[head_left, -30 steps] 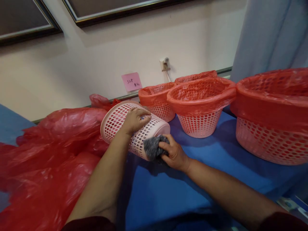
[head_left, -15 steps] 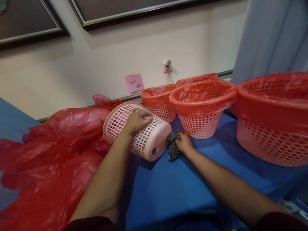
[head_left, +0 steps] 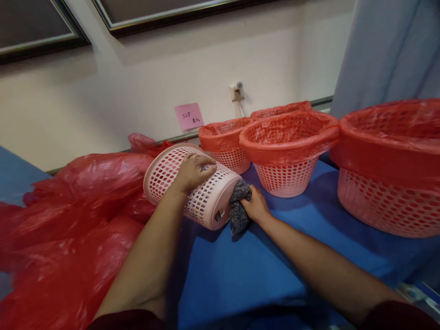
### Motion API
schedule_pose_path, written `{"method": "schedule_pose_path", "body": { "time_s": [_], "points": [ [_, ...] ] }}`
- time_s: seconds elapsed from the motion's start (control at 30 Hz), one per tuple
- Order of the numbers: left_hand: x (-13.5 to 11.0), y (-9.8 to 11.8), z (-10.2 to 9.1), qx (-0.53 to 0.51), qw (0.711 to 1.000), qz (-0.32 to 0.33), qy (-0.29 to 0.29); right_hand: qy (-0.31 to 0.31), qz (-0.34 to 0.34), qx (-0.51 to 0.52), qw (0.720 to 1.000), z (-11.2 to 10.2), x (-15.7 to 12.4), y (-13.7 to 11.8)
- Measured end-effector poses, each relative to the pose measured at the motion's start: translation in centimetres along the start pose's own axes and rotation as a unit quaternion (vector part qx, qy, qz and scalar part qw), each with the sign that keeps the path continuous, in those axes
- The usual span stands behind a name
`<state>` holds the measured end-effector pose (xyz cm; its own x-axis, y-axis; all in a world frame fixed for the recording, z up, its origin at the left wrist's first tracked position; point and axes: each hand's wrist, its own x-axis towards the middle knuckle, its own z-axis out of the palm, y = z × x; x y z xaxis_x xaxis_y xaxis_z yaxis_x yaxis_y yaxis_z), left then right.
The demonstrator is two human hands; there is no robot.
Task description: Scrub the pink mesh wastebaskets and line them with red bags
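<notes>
One hand point(head_left: 256, 205) clutching cloth point(head_left: 238, 211), another point(head_left: 195, 172) cupping basket point(head_left: 210, 196)

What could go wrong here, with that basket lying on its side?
The tipped basket might roll or slide, as only the left hand seems to steady it from above. The right hand, holding the grey cloth at the basket's base, could push it toward the red bags. A lined basket stands just beyond the right hand, so a wide wipe might bump it.
</notes>
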<state>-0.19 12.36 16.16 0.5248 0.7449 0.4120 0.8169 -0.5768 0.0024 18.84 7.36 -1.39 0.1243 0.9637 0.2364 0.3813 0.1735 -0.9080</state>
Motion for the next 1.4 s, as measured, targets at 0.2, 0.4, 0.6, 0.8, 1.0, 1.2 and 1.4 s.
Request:
{"method": "schedule_pose_path", "body": {
  "time_s": [0.2,0.4,0.6,0.8,1.0,1.2,1.4],
  "points": [
    [0.0,0.2,-0.1,-0.004,1.000,0.010,0.009,-0.003,0.019,0.012,1.000,0.7,0.6,0.9],
    [0.1,0.0,0.1,0.004,1.000,0.012,0.010,0.062,-0.127,0.012,0.990,-0.7,-1.2,-3.1],
    [0.2,-0.3,0.3,-0.007,1.000,0.013,0.014,-0.169,-0.332,-0.173,0.912,-1.7,-4.9,-4.7],
    [0.0,0.2,0.0,0.004,1.000,0.003,0.013,-0.191,-0.193,-0.245,0.931,-0.8,-3.8,-2.2],
    [-0.5,0.3,-0.3,0.016,1.000,0.009,0.007,-0.042,-0.060,-0.205,0.976,-1.0,0.9,0.8],
    [-0.6,0.2,-0.2,0.009,1.000,0.003,0.020,-0.012,-0.100,-0.154,0.983,-1.1,0.0,0.4],
    [-0.6,0.3,-0.1,0.005,1.000,-0.002,0.024,-0.189,-0.274,-0.208,0.920,-1.4,-3.7,-1.8]
  ]
}}
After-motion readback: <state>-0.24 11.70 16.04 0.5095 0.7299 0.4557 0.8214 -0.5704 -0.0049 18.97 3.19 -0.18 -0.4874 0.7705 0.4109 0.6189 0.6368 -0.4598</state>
